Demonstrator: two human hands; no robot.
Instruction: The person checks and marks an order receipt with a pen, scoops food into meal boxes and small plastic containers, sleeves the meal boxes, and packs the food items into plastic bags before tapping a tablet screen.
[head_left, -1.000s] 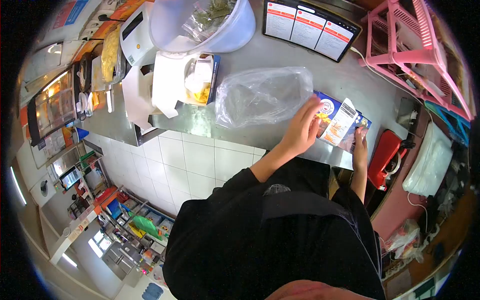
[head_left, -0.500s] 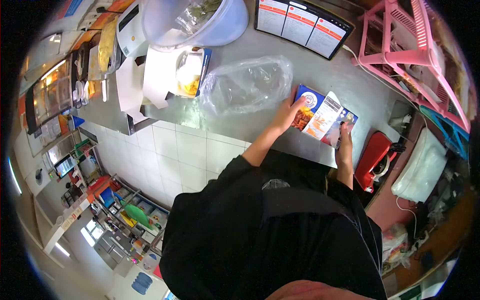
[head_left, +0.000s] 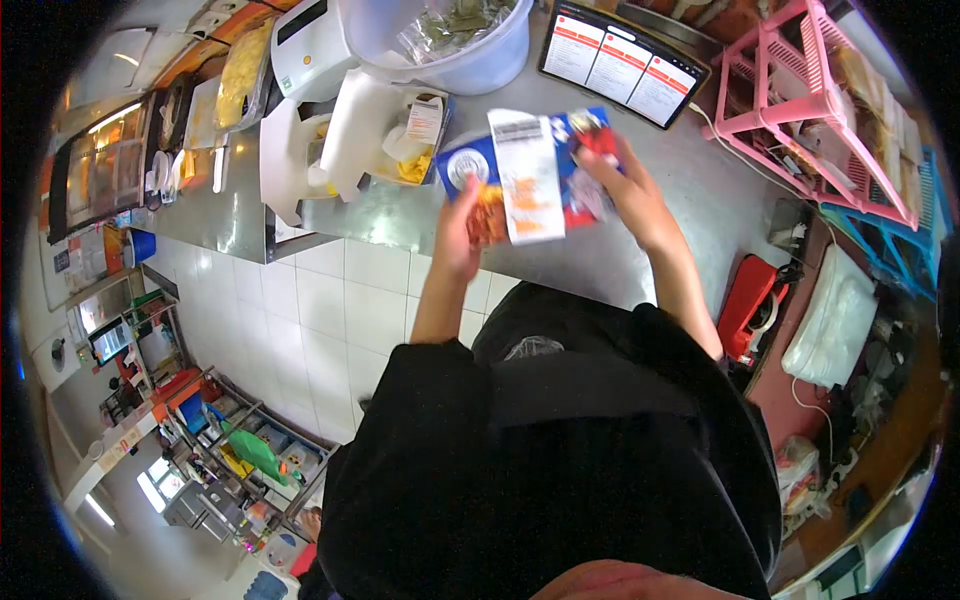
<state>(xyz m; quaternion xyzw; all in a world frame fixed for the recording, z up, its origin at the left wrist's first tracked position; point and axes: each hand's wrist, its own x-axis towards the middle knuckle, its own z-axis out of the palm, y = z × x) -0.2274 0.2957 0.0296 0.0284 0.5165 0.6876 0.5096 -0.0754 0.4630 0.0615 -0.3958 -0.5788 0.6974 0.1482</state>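
Observation:
Both my hands hold a blue printed food box [head_left: 583, 190] above the steel counter [head_left: 690, 160]. A white paper slip [head_left: 532, 190] with orange and black print lies across its top face. My left hand [head_left: 460, 228] grips the box's left edge, thumb on top. My right hand [head_left: 632, 195] grips the right side, its fingers over the red part of the print. Just left of it stands an open takeaway box [head_left: 350, 125], with yellow food [head_left: 413, 167] and a receipt [head_left: 425, 118] inside. No clear plastic bag shows now; the held box covers much of that spot.
Another open white box [head_left: 285, 160] stands farther left, beside a label printer [head_left: 312, 50]. Behind are a plastic tub [head_left: 490, 65] of bagged greens and a tablet [head_left: 620, 65]. A pink rack [head_left: 780, 100] and red tape dispenser [head_left: 750, 300] are on the right.
My hands have carried the blue box left and up from the counter's front right, over where the clear plastic bag lay. The view has shifted slightly.

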